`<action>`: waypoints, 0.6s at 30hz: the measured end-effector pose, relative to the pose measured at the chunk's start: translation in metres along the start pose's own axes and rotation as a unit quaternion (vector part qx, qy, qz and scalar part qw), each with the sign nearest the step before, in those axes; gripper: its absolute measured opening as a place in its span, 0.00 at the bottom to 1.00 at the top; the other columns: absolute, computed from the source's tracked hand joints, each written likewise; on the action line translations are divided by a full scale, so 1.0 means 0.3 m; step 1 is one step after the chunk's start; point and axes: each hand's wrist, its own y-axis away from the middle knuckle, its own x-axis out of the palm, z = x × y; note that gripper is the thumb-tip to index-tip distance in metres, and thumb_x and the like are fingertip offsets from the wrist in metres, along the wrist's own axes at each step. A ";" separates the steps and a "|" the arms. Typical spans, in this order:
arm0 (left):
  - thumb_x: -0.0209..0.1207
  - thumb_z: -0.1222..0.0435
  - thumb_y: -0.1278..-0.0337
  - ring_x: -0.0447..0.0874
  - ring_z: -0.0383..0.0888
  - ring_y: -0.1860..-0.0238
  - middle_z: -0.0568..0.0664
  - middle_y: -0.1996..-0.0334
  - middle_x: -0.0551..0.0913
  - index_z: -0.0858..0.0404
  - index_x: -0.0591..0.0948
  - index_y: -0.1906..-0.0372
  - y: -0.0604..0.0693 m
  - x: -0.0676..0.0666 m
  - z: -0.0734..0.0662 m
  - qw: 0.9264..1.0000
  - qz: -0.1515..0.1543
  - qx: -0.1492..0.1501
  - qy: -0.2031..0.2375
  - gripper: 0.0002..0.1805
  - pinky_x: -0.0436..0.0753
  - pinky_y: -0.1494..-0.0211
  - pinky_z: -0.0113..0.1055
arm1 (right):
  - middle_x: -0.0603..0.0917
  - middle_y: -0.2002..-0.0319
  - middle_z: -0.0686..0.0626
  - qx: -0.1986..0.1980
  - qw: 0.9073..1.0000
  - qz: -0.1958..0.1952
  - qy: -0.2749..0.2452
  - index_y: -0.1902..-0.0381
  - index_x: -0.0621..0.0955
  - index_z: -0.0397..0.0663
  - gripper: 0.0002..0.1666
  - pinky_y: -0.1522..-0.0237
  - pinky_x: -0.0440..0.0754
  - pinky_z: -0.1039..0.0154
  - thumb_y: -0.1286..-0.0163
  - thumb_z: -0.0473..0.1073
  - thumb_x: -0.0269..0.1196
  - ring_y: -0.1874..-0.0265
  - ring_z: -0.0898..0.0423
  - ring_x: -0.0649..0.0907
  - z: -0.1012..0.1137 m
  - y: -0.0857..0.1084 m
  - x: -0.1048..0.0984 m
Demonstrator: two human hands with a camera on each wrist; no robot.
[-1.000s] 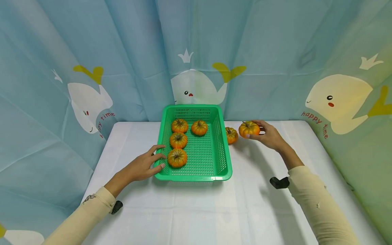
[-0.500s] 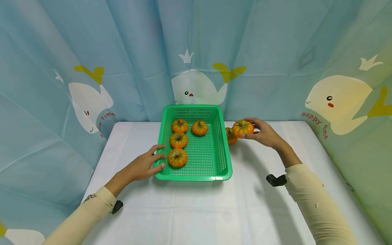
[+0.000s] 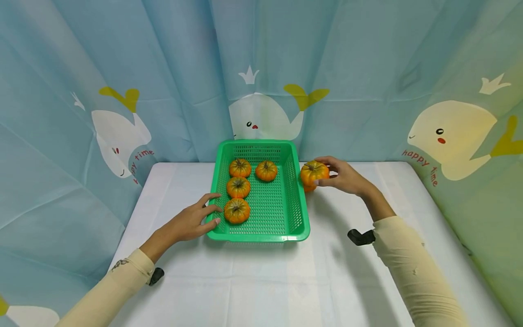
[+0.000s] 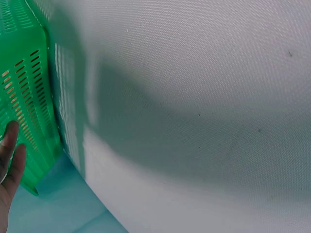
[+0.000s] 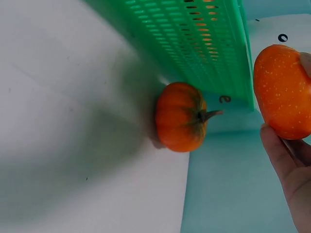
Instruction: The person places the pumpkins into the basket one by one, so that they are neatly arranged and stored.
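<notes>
My right hand (image 3: 346, 176) grips a small orange pumpkin (image 3: 313, 173) between thumb and fingers, in the air beside the green basket's right rim. Below it a second pumpkin (image 5: 180, 117) sits on the table against the basket's outer wall; in the head view the held one mostly covers it. My left hand (image 3: 189, 222) rests with spread fingers on the left rim of the basket (image 3: 261, 238). In the left wrist view its fingertips (image 4: 17, 162) are by the slotted wall. Inside the basket, three pumpkins line the left side, the middle one (image 3: 238, 187) among them, and another (image 3: 266, 170) lies at the back.
A white cloth covers the table (image 3: 261, 286). Right behind the basket hangs a blue curtain (image 3: 184, 91) printed with whales, which also runs along both sides. Black devices, such as one at the right wrist (image 3: 361, 237), stick out from the sleeves.
My right hand has moved left with the pumpkin, from right of the table pumpkin to above it, close to the basket rim. The left hand and the basket have stayed put.
</notes>
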 end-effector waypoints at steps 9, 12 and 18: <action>0.55 0.51 0.27 0.84 0.51 0.47 0.50 0.25 0.62 0.56 0.82 0.42 -0.001 0.001 0.003 1.000 0.004 -0.006 -0.001 0.19 0.83 0.48 0.49 | 0.76 0.37 0.41 0.000 1.000 0.012 -0.021 0.29 0.69 0.43 0.41 0.43 0.79 0.60 0.36 0.43 0.71 0.38 0.44 0.76 0.029 -0.030 0.016; 0.55 0.51 0.27 0.85 0.50 0.49 0.50 0.25 0.62 0.56 0.82 0.42 0.000 0.004 0.005 1.000 0.003 -0.007 -0.002 0.19 0.83 0.49 0.49 | 0.76 0.37 0.42 -0.002 1.000 0.017 -0.025 0.29 0.69 0.43 0.40 0.44 0.79 0.61 0.36 0.43 0.72 0.39 0.44 0.76 0.041 -0.038 0.019; 0.55 0.51 0.27 0.85 0.50 0.48 0.49 0.25 0.61 0.57 0.81 0.41 0.002 0.007 0.009 1.000 0.005 -0.010 0.001 0.20 0.83 0.48 0.48 | 0.74 0.35 0.42 0.000 0.999 0.029 -0.021 0.28 0.68 0.45 0.41 0.44 0.78 0.59 0.36 0.45 0.72 0.36 0.42 0.74 0.061 -0.052 0.021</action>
